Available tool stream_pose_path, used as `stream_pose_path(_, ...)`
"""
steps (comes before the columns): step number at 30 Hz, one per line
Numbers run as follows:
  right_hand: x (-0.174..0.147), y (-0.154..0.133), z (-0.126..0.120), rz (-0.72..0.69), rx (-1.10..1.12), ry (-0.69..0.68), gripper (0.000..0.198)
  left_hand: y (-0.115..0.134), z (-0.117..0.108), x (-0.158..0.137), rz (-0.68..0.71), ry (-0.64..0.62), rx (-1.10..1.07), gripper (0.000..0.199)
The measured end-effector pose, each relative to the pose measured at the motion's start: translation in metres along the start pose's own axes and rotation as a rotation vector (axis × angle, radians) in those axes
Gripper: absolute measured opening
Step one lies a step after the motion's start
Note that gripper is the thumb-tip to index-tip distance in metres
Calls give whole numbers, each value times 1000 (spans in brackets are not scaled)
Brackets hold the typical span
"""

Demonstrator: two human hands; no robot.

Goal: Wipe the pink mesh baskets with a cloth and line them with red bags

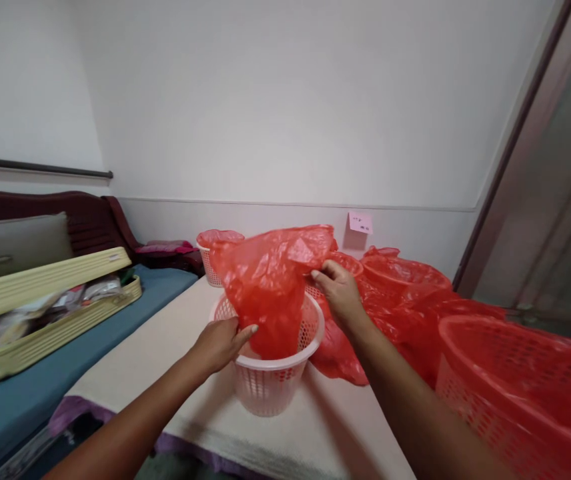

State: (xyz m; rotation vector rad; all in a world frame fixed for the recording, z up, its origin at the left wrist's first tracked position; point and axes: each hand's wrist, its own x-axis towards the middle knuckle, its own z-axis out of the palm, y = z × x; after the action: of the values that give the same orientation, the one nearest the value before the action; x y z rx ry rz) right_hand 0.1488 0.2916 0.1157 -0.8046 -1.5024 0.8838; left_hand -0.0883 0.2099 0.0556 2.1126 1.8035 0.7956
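1. Far left of the pale basket [268, 390], a yellow case [60, 340] sits on a blue surface, too far off to get in the way, I judge.
2. Behind the pale basket and to its left is a small lined basket [212, 268]. The raised bag partly overlaps it in view; whether they touch I cannot tell. If they do, a sideways swing could snag its liner.
3. At the pale basket's left rim is the left hand [221, 341], thumb stretched out against the bag. Its other fingers are mostly hidden, so I cannot tell whether it grips. A loose hold would let that side slip; heavy pressure here could tip the basket, which looks light.
4. The red bag [278, 267] stands crumpled, its lower part inside the pale basket and its top above the rim. The film looks thin, so a hard pull over the rim or perforated wall could tear it; folds clinging together could keep it bunched.
5. Above the pale basket's right rim, the right hand [338, 290] pinches the bag's edge between thumb and fingers. Tugging from one point risks stretching or lopsidedness.
6. Right of the pale basket lie loose red bags [348, 360]; a passing forearm could drag them along.
7. Farther right of the pale basket, a large basket [490, 407] stands close to the right forearm, so a wide elbow movement might knock it.
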Motion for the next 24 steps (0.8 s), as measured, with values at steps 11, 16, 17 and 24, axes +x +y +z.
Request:
stream_pose_path(11,-16,35,-7,-94,-253,-220,8,-24,-1,3,-40,209,-116,32)
stream_pose_path(16,-42,18,-3,-197,-323,-340,14,-5,-19,2,122,456,-112,41)
stream_pose_path(17,-50,14,-1,-228,-353,-378,15,3,-24,0,171,497,-98,45)
stream_pose_path(24,-110,7,-5,-435,-440,-517,27,31,-42,-15,626,367,330,66)
